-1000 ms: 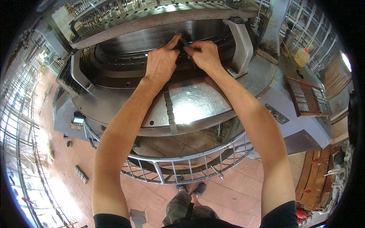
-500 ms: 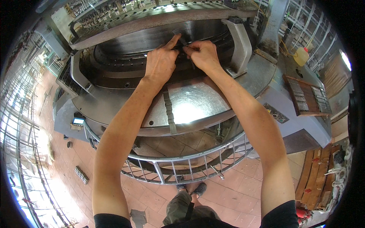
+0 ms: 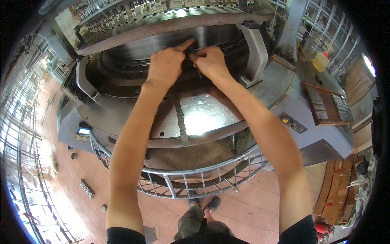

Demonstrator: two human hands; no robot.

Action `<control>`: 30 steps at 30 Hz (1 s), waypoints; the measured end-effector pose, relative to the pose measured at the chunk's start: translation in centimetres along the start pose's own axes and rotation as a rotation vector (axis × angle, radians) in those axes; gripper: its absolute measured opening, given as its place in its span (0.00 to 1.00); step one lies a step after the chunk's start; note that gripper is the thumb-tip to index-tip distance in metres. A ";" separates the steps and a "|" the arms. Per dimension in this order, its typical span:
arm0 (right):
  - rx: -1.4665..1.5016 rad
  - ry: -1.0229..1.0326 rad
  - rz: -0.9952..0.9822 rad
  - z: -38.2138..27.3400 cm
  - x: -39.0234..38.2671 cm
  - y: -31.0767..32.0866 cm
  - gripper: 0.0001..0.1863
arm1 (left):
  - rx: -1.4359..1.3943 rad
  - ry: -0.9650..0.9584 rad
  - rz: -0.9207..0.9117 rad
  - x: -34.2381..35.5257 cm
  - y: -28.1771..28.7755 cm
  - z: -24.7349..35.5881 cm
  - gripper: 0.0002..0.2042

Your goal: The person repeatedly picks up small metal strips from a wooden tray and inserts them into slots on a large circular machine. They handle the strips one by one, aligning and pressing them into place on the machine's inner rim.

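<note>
Both my arms reach over a large round metal machine with a curved, dark ring-shaped bed (image 3: 126, 87). My left hand (image 3: 165, 65) is over this bed, its index finger stretched toward the upright curved metal wall (image 3: 158, 42) behind; the other fingers curl under, their tips hidden. Close beside it on the right, my right hand (image 3: 210, 62) is closed, thumb and fingers pinched on a thin dark metal piece (image 3: 199, 73), mostly hidden by the fingers. A narrow row of small grey metal pieces (image 3: 180, 120) lies on the shiny plate (image 3: 217, 105) below my hands.
A heavy rim (image 3: 170, 29) passes above the bed, with metal brackets (image 3: 256, 53) at either side. A curved railing (image 3: 195, 168) is in front of me. To the right are a wooden tray (image 3: 310, 95) with metal strips, push buttons (image 3: 291, 123) and a yellowish bottle (image 3: 321, 62).
Both hands have shifted slightly left. The thin metal piece, which stuck out above my fingers before, now shows less. My left index finger remains stretched out.
</note>
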State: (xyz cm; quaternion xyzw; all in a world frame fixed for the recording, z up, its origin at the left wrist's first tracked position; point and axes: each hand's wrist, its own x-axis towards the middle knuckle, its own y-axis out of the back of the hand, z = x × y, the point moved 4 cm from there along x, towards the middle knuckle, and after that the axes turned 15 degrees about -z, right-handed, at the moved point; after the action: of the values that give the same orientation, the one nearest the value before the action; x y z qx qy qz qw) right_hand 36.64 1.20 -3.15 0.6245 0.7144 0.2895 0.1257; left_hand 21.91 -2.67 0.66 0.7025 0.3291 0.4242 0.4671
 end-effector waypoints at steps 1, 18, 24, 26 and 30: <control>-0.062 -0.002 -0.047 -0.6 0.1 -0.2 0.17 | -0.084 -0.018 0.011 -0.1 0.5 -0.6 0.16; 0.217 -0.312 -0.247 -2.3 -2.3 1.1 0.04 | -0.028 -0.143 -0.042 -0.8 0.0 -0.7 0.12; -0.200 -0.309 -0.135 -3.0 -2.4 0.9 0.12 | -0.074 -0.151 -0.038 -0.6 -0.4 -1.2 0.30; -0.208 -0.300 -0.251 -3.0 -2.6 0.6 0.12 | -0.093 -0.188 -0.035 -0.5 -0.5 -1.2 0.32; -0.007 -0.322 -0.314 -1.8 -3.2 0.7 0.13 | -0.076 -0.199 -0.079 0.1 -0.6 -0.9 0.28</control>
State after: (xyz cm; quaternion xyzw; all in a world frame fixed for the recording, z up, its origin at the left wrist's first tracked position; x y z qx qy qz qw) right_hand 36.82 -2.27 -1.94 0.5435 0.7725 0.1656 0.2837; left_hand 21.13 -2.01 0.37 0.7096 0.2921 0.3458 0.5400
